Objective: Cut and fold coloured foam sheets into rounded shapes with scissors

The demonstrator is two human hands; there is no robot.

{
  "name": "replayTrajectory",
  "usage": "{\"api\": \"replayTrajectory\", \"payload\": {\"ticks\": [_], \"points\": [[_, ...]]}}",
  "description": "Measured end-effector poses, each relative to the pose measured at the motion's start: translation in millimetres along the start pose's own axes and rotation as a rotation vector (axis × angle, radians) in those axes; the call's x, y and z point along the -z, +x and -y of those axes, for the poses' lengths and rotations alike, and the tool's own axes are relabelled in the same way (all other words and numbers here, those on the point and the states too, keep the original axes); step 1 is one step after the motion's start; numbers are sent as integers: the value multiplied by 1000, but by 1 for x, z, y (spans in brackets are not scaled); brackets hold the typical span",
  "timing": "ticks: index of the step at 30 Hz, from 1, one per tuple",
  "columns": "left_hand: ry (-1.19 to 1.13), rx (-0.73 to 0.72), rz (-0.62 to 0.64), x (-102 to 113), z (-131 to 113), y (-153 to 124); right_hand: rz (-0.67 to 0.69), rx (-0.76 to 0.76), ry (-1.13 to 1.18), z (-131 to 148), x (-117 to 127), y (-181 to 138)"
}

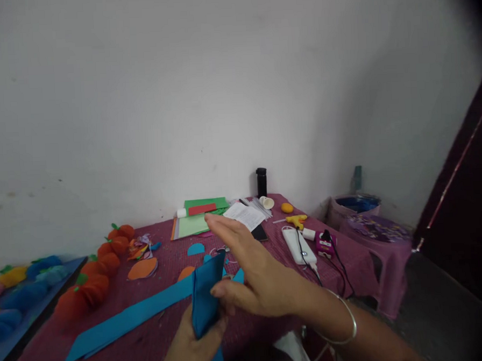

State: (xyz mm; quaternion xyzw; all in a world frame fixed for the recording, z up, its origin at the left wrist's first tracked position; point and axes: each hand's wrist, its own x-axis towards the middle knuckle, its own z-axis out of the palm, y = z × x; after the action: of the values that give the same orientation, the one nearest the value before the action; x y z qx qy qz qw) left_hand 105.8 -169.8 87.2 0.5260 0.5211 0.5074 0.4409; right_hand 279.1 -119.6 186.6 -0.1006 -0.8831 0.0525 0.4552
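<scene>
A folded piece of blue paper (207, 298) stands upright in my left hand (195, 339), whose fingers and thumb close round its lower end. My right hand (256, 271) is raised just right of the paper, its fingers stretched out and its thumb at or very near the paper's right edge. A long blue paper strip (135, 319) reaches from behind the folded piece to the lower left, lying on the table; whether the two are joined I cannot tell. Orange paper cutouts (143, 268) and a blue half-round cutout (195, 249) lie beyond my hands.
Orange paper pumpkins (85, 296) line the left of the cloth-covered table (169, 346). Coloured sheets (187, 227), a printed page (245, 216) and a black bottle (261, 182) are at the back. A yellow glue gun (297, 221), white power strip (299, 246) and cords lie right, near a pink stool (385, 264).
</scene>
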Motion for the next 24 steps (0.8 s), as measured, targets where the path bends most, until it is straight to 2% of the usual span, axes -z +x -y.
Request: {"api": "replayTrajectory", "payload": {"ticks": [3,5,9,14,19,24], "points": [[-31,-29,36,-6,-8,-2,7,-40,17,-3,1,3],[-69,-52,72,-8,-10,-4,-49,-33,19,-5,-2,2],[-166,-46,122,-10,-6,-4,-158,39,-15,-6,-9,-1],[-189,-25,155,-10,0,-3,-169,53,-15,-7,-12,-5],[-174,-62,153,-10,0,-3,-153,-1,61,-7,-12,-7],[-69,-106,89,-12,-5,-3,-167,-125,253,-10,-15,-5]]}}
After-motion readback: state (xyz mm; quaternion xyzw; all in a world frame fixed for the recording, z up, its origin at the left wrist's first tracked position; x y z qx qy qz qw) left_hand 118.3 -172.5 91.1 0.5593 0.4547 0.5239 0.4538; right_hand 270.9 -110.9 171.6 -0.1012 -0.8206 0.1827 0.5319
